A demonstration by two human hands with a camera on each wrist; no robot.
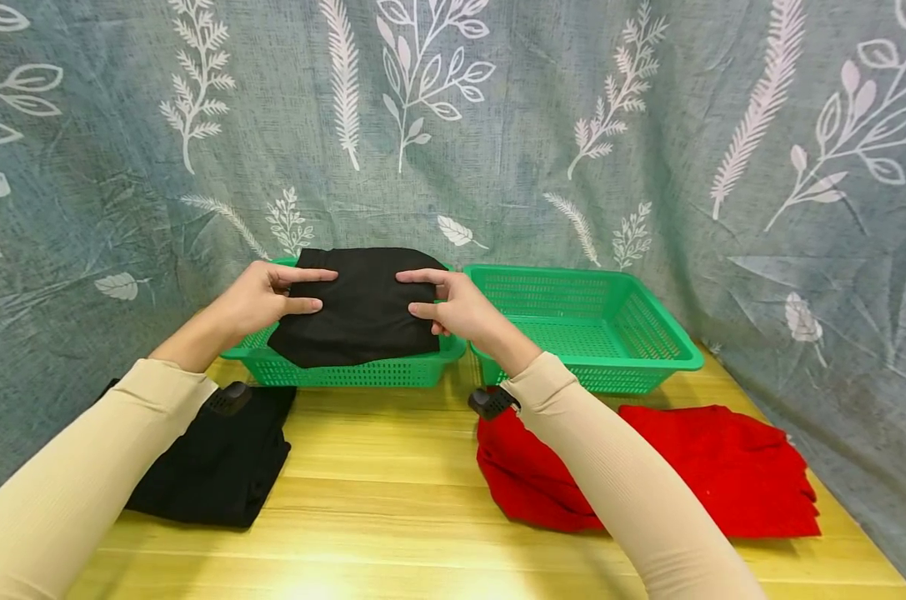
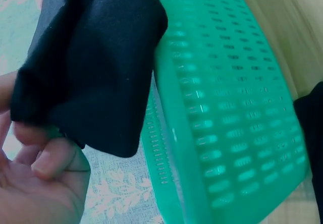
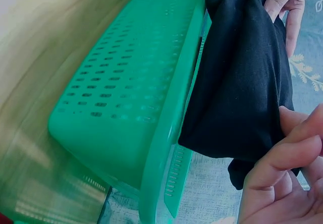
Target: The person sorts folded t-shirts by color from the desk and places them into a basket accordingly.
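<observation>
A folded black cloth (image 1: pixel 362 304) is held over the left green basket (image 1: pixel 400 373), its lower edge overlapping the basket's front rim. My left hand (image 1: pixel 261 293) grips the cloth's left side, index finger and thumb lying on top and other fingers tucked beneath. On the opposite side, my right hand (image 1: pixel 463 307) holds it in the same way. Curled fingers at the cloth's edge show in the left wrist view, where the cloth (image 2: pixel 101 77) hangs beside the basket wall (image 2: pixel 227 108). The right wrist view has the cloth (image 3: pixel 237 82) sagging in folds; most of the basket's inside is hidden.
A second green basket (image 1: pixel 588 364) stands to the right, its floor visible. Red cloth (image 1: pixel 738 475) lies in front of it, partly under my right forearm. More black cloth (image 1: pixel 220 467) lies on the wooden table (image 1: pixel 377 500) at left. A patterned curtain (image 1: pixel 513 125) hangs behind.
</observation>
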